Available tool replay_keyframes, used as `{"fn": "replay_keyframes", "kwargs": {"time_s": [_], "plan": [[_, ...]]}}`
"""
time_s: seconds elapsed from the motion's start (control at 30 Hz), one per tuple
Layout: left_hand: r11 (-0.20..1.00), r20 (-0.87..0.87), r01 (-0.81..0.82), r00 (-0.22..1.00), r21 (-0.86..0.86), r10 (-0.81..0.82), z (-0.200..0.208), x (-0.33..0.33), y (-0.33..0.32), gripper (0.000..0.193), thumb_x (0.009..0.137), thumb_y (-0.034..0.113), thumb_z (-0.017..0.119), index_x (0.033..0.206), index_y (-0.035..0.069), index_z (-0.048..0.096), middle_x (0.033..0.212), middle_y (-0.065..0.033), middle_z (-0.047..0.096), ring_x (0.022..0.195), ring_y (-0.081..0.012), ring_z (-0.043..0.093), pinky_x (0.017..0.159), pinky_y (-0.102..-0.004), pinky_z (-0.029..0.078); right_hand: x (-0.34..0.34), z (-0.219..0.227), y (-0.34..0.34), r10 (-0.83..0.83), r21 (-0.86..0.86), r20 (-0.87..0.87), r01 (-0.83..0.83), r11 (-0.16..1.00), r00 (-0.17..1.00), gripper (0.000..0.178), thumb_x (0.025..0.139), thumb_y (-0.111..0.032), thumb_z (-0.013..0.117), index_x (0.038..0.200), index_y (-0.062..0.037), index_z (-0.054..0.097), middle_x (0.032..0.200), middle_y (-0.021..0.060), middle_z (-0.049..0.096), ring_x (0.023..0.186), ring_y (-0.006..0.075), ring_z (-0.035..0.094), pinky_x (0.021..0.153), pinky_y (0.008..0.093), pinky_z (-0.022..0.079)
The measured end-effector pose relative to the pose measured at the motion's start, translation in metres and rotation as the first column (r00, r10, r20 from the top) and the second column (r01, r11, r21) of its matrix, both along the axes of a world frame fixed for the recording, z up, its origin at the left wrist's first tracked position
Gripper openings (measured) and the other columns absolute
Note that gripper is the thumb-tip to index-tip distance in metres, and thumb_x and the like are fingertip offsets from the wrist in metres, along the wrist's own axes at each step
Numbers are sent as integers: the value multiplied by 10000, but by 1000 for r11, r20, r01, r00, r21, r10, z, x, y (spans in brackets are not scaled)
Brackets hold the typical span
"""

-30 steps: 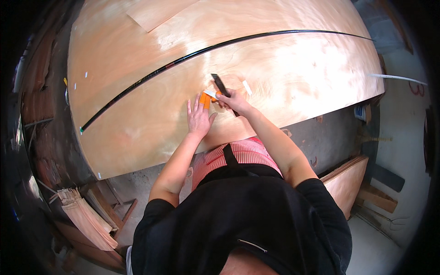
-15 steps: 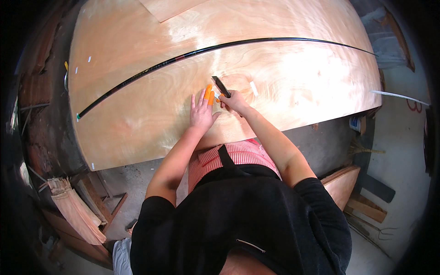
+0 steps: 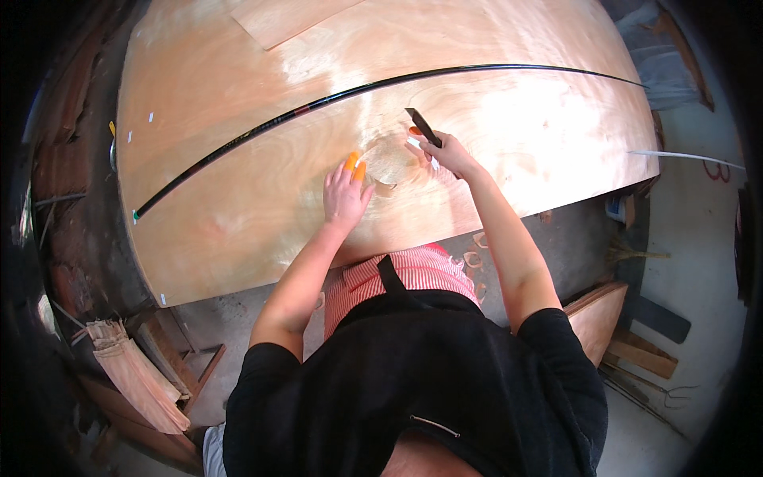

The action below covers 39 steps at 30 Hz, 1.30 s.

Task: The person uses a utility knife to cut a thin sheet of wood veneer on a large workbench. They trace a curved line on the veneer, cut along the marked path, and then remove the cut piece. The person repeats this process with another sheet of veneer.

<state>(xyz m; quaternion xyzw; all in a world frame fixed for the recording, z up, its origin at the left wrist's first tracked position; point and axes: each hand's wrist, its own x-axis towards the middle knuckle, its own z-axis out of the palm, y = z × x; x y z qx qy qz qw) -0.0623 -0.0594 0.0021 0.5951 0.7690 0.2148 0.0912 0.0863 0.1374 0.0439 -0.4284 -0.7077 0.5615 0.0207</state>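
My left hand [image 3: 345,197] lies on a wide sheet of pale wood veneer [image 3: 230,238], fingers stretched out, with orange covers on two fingertips. To the right, my right hand [image 3: 455,156] is closed round a flat dark knife [image 3: 424,127] with a slanted tip pointing up and left. An orange cover shows on a finger of this hand too. Small white strips [image 3: 414,142] show beside its fingers; whether they are held or lie on the wood I cannot tell. Between my hands is a roundish patch [image 3: 389,163] of differing grain, with a small dark mark at its lower edge.
A long, thin black rod [image 3: 318,103] lies across the sheet beyond my hands. Another piece of veneer [image 3: 294,20] overlaps the far side. Small white tape pieces [image 3: 151,118] dot the left. Folded veneer strips [image 3: 131,370] stand lower left; boards [image 3: 596,318] lean lower right.
My right hand has moved up and right with the knife, away from my left hand. My left hand has shifted slightly left and nearer. The patch between them is now uncovered.
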Motion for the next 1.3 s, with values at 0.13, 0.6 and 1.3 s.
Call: {"fn": "replay_keyframes", "kwargs": {"time_s": [0.13, 0.6, 1.3], "plan": [[994, -48, 30, 999, 109, -25, 0, 6, 29, 492, 689, 283, 627, 1087, 22, 501, 1168, -144, 418, 1133, -262, 354, 923, -426, 281, -14, 1, -21, -172, -120, -143, 155, 981, 975, 300, 825, -169, 511, 1062, 9, 465, 705, 27, 525, 612, 96, 493, 560, 212, 392], [986, -214, 144, 969, 88, -123, -19, 14, 75, 313, 765, 110, 447, 1039, -4, 543, 1114, -128, 476, 1171, -218, 332, 998, -424, 209, -32, -52, -26, -200, 151, 91, 185, 971, 975, 312, 755, -176, 543, 986, -2, 425, 630, 86, 602, 603, 196, 593, 579, 295, 459], [945, 26, 325, 945, 29, -325, -12, 52, 25, 433, 714, 300, 585, 1022, 5, 512, 1161, -128, 430, 1207, -239, 285, 989, -472, 183, 33, -70, -69, -216, 195, 76, 197, 961, 973, 237, 750, -119, 544, 918, 21, 452, 669, 85, 606, 562, 121, 556, 469, 228, 405]]}}
